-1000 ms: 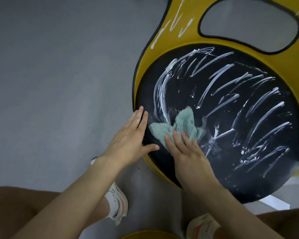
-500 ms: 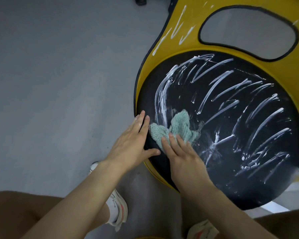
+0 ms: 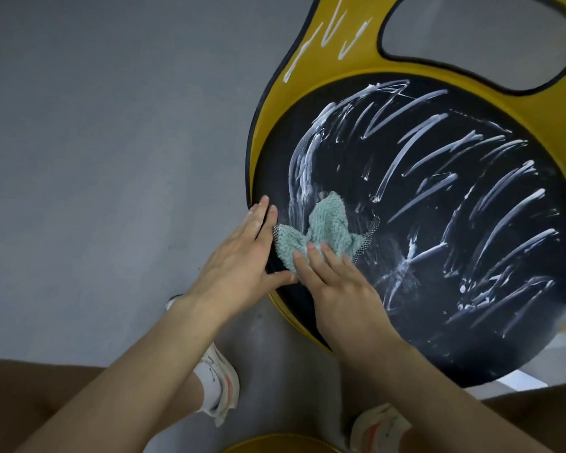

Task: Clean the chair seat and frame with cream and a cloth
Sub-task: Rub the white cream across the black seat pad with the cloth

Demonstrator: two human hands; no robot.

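Pressing the green cloth [image 3: 324, 223] flat onto the cream-streaked black seat [image 3: 438, 266] near its left edge, the right hand [image 3: 339, 289] has straight, close-set fingers [image 3: 333, 258], while the left hand [image 3: 242, 256] lies open-palmed on the rim beside it.

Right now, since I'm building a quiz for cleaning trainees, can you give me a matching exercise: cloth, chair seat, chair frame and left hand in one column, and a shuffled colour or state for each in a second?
Column one:
1. cloth
2. chair seat
3. chair frame
4. left hand

Column two:
A. yellow, with an oval cutout
B. lies flat on the seat's left edge
C. pale green, pressed under the fingers of the right hand
D. black, streaked with white cream

Pairs: 1-C; 2-D; 3-A; 4-B
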